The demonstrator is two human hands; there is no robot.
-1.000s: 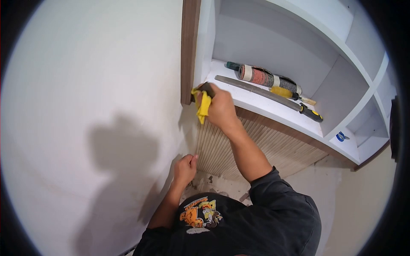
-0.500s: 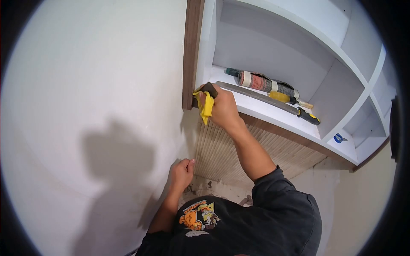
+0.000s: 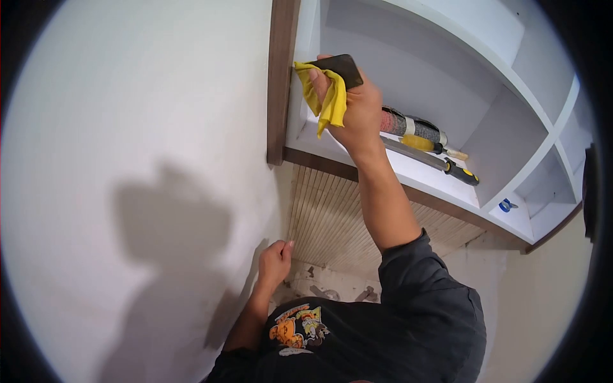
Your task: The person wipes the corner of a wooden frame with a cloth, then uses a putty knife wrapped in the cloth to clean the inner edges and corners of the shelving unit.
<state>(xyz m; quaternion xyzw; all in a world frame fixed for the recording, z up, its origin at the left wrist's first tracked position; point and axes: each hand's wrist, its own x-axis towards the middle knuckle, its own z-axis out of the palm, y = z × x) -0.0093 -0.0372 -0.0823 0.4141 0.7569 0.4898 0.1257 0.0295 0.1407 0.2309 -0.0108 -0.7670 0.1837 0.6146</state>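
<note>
My right hand [image 3: 357, 112] is closed around a yellow cloth [image 3: 332, 105] and a dark, flat block [image 3: 343, 69]. It is raised in front of the left end of a white open shelf compartment [image 3: 408, 54]. The cloth hangs over my fingers, and the block's far side is hidden. Lower down, near the wall, my left hand [image 3: 274, 263] is curled into a loose fist with nothing seen in it. On the shelf to the right of my right hand lie a rolled grey and red bundle [image 3: 408, 124], a yellow-handled brush [image 3: 421, 143] and a long flat file [image 3: 415, 153] with a black-and-yellow handle.
Brown trim [image 3: 281, 83] edges the cabinet on the left, beside the white wall [image 3: 159, 96]. Below it is a ribbed panel [image 3: 338, 217]. A small blue item [image 3: 506, 205] sits in the right compartment. Debris [image 3: 367, 293] lies on the floor.
My right hand has moved up and to the right with the cloth and dark block, away from the cabinet's lower left corner. It now covers part of the bundle. My left hand has barely moved.
</note>
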